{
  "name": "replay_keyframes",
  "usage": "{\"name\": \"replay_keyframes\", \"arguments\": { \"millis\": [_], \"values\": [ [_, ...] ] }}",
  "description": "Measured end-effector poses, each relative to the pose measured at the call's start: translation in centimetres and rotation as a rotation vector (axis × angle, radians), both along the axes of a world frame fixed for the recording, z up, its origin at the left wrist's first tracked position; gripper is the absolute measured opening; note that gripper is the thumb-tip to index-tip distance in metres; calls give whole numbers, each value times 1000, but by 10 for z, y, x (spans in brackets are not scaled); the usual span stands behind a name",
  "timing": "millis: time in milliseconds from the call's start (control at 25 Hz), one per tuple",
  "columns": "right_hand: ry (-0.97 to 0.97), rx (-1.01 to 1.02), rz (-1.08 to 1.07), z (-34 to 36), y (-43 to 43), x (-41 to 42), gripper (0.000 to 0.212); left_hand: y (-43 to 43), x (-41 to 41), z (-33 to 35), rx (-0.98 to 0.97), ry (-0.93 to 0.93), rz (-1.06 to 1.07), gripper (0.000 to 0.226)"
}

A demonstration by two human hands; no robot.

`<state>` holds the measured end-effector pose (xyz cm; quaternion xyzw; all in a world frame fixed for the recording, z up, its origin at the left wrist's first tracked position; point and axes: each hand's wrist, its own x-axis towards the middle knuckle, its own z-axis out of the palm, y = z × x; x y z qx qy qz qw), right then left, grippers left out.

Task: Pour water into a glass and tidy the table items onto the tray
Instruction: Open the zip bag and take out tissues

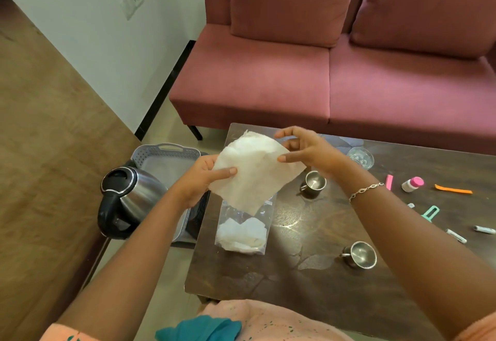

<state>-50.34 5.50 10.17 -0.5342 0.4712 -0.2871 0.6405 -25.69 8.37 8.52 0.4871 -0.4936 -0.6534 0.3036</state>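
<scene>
Glossy dark wood-grain table (308, 281); polished steel kettle (139, 193) with black plastic handle; soft, crinkled white paper tissue (255, 171); matt pink cloth sofa (268, 77).

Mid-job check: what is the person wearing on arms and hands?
The left hand and right hand are ungloved, no rings visible. A thin silver chain bracelet circles the right wrist. Peach sleeves show at the bottom corners; forearms are bare.

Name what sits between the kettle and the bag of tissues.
The grey tray sits between the kettle and the bag, as the head view shows.
</scene>
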Motion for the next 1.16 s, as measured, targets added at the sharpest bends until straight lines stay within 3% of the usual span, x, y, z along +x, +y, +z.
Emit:
{"name": "replay_keyframes", "arguments": {
  "millis": [160, 360, 520, 720, 960, 1160],
  "values": [
    [19, 142, 22, -13, 2, -3, 34, 4, 5, 8, 51, 74, 30, 18],
    [12, 128, -101, -8, 3, -12, 29, 5, 8, 15, 52, -75, 148, 18],
    [10, 20, -170, 6, 1, -17, 22, 2, 4, 19, -36, -78, 248, 35],
    [55, -129, -169, 18, -5, -23, 22, -3, 1, 27, -163, -159, 170, 37],
    [222, -330, -218, 18, -10, -29, 21, -9, -4, 26, -202, -238, 199, 20],
    [84, -326, -196, 26, -8, -28, 20, -9, -8, 13, -105, -331, 163, 12]
  ]
}}
